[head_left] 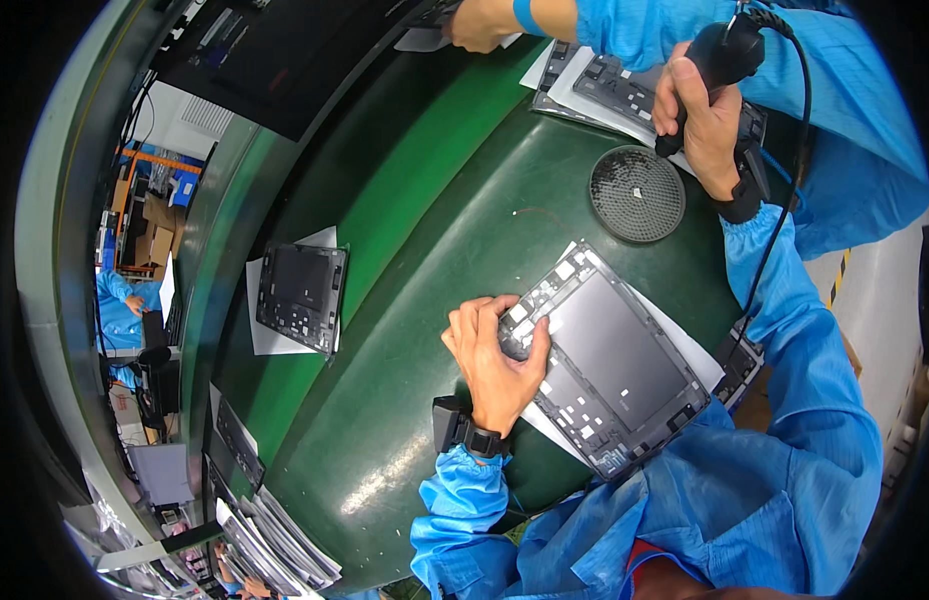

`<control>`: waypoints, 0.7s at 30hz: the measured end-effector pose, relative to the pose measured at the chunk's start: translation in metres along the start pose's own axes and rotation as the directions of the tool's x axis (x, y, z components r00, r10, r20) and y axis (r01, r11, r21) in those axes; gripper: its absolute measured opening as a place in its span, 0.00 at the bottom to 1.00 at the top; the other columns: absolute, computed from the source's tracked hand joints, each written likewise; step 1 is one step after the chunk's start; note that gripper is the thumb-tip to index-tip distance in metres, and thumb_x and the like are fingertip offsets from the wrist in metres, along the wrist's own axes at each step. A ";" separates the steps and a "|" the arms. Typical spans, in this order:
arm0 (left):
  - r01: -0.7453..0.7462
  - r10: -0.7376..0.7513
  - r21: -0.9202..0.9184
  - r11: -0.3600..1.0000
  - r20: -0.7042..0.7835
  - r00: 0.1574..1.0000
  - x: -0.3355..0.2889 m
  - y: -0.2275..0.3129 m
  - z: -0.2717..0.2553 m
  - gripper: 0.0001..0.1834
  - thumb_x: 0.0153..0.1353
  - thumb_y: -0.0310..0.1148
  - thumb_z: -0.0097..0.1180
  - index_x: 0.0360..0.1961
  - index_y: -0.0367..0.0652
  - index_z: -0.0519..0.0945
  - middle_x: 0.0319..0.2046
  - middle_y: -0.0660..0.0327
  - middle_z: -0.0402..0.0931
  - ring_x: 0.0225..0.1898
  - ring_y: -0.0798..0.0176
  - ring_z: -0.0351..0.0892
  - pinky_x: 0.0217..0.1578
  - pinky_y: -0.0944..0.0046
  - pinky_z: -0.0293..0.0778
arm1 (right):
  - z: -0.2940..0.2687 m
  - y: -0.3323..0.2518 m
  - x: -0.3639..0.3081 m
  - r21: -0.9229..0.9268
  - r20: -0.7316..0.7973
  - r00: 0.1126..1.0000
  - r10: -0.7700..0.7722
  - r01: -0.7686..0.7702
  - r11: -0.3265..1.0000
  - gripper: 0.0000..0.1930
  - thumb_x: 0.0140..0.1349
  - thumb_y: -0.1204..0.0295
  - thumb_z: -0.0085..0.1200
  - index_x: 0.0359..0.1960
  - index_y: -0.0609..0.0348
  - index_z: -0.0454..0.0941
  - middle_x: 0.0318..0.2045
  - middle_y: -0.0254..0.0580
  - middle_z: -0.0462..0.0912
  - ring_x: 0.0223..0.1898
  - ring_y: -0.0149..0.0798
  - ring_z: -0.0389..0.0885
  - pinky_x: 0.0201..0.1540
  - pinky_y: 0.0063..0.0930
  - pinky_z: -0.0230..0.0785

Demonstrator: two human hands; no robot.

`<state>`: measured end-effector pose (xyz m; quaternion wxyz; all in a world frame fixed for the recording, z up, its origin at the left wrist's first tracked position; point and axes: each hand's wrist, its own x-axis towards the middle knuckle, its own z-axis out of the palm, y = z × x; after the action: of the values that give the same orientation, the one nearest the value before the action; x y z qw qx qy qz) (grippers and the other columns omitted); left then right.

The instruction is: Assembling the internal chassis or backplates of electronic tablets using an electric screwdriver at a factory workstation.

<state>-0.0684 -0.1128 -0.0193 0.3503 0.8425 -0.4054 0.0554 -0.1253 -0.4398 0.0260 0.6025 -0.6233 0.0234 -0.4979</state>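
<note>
An opened tablet housing (624, 365) lies aslant in front of me, on a sheet of white paper (681, 338). At its upper left corner, my left hand (496, 362) grips the edge, thumb on top and fingers along the side. Farther off to the right, my right hand (706, 118) is wrapped round a black corded electric screwdriver (726, 52). The tool points down, with its lower end at the far rim of a round dark tray (637, 195) full of small holes. Its bit is hard to make out.
Another tablet housing (302, 280) rests on paper on the bright green strip at left. More housings (609, 90) lie at the back right, near another person's blue sleeve and hand (481, 24). A paper stack (274, 540) stands at lower left. The screwdriver cord (806, 110) hangs beside my right arm.
</note>
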 end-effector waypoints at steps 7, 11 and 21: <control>-0.001 0.000 -0.015 1.000 -0.011 1.000 -0.001 0.001 0.000 0.20 0.50 0.33 0.73 0.44 0.42 0.81 0.42 0.58 0.76 0.46 0.55 0.72 0.51 0.55 0.61 | 0.001 -0.002 -0.002 -0.027 0.000 1.000 0.019 -0.019 0.999 0.12 0.78 0.63 0.49 0.38 0.59 0.69 0.21 0.32 0.71 0.18 0.25 0.69 0.22 0.22 0.65; 0.002 -0.002 0.000 1.000 -0.024 1.000 -0.003 0.000 -0.003 0.20 0.50 0.34 0.73 0.44 0.43 0.81 0.41 0.58 0.76 0.46 0.54 0.72 0.50 0.55 0.61 | 0.005 -0.001 -0.003 -0.045 0.001 1.000 0.000 0.000 0.999 0.12 0.78 0.63 0.49 0.41 0.60 0.71 0.21 0.33 0.71 0.18 0.25 0.69 0.22 0.22 0.65; -0.016 0.003 -0.120 0.993 -0.111 0.994 -0.008 -0.016 0.004 0.15 0.52 0.27 0.68 0.42 0.41 0.82 0.39 0.56 0.77 0.44 0.52 0.74 0.47 0.55 0.64 | 0.123 -0.065 -0.050 0.232 0.175 0.984 -0.040 -0.002 0.973 0.17 0.75 0.56 0.50 0.47 0.58 0.67 0.19 0.36 0.67 0.15 0.28 0.65 0.17 0.24 0.62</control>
<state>-0.0630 -0.1038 -0.0342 0.4224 0.8135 -0.3919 0.0791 -0.1080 -0.3013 0.0744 0.6656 -0.5913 -0.0947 -0.4453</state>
